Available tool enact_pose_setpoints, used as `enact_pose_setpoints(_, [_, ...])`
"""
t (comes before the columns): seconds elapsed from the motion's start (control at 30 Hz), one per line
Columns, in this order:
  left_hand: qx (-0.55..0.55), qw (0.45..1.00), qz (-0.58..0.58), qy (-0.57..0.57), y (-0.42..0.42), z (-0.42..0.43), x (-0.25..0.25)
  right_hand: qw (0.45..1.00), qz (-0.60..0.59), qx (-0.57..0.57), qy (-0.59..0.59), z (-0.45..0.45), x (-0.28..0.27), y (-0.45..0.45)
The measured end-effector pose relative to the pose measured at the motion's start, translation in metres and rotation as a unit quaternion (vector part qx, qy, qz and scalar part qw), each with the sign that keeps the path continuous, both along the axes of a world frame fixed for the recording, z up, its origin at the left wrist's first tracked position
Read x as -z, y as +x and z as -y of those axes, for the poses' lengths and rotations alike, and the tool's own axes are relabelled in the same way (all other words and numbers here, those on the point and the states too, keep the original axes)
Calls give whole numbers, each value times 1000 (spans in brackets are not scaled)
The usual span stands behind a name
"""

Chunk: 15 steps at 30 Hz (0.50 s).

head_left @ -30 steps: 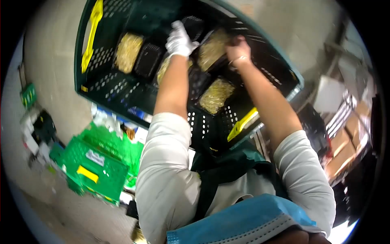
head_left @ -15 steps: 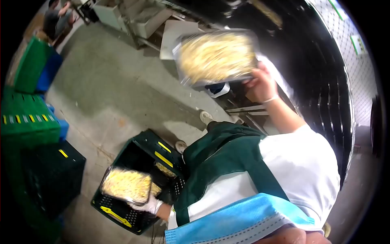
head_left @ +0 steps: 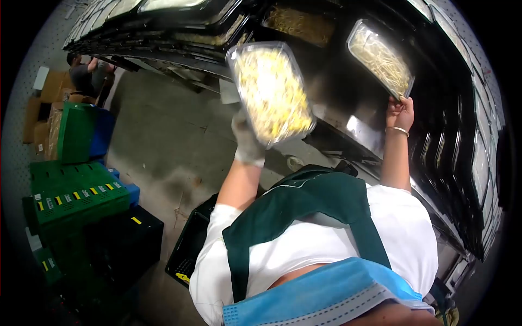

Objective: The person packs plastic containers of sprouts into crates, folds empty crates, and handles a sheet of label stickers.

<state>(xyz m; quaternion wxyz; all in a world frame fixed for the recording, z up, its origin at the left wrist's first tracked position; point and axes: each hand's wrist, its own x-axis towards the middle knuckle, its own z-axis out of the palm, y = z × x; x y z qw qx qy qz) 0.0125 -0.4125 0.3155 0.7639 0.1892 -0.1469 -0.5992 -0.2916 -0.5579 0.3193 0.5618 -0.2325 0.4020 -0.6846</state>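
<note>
My left hand (head_left: 248,142), in a pale glove, is closed on the near side of a clear-wrapped pack of bean sprouts (head_left: 272,92). That pack is raised in front of my chest, its long side running up and down. Further right, my bare right hand (head_left: 401,113) grips the lower end of a second bean sprout pack (head_left: 380,58), which is tilted over the dark shelf (head_left: 334,81). Whether this pack touches the shelf I cannot tell. Another sprout pack (head_left: 299,24) lies further back on the shelf.
Stacked black trays (head_left: 457,130) line the right side of the shelf. A black crate (head_left: 185,255) stands on the floor by my left side, partly hidden by my arm. Green crates (head_left: 81,187) are piled at left. A person (head_left: 84,76) is in the far left background.
My left hand has lifted its sprout pack from the black crate up to chest height. My right hand has carried its pack right, over the shelf. The view has turned toward the shelf.
</note>
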Motion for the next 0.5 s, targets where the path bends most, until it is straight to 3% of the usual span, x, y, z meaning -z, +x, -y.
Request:
enact_pose_setpoints(0.03, [-60,967,247,-4,-7,23,-9,1000,18,-5,-1,7,8,-9])
enact_pose_setpoints(0.1, [23,980,191,-49,-8,72,-17,999,37,18,8,15,27,-19])
enact_pose_setpoints(0.13, [155,977,-122,-76,-9,91,-19,998,36,42,20,14,34,-22])
enact_pose_setpoints(0.17, [150,980,-116,-53,-15,96,-17,998,-27,25,51,13,38,-22])
enact_pose_setpoints(0.23, [144,986,-67,-45,-30,97,-4,991,15,2,133,26,76,-18])
enact_pose_setpoints(0.27, [163,983,-73,-54,-36,88,-4,984,37,60,163,38,93,-6])
enact_pose_setpoints(0.33, [209,973,-93,-30,-48,78,-3,992,-26,0,121,61,112,-4])
enact_pose_setpoints(0.43, [280,942,-173,67,-65,75,20,988,28,-5,149,61,120,-19])
enact_pose_setpoints(0.5, [337,915,-203,90,-77,85,20,938,-99,-203,262,24,95,-37])
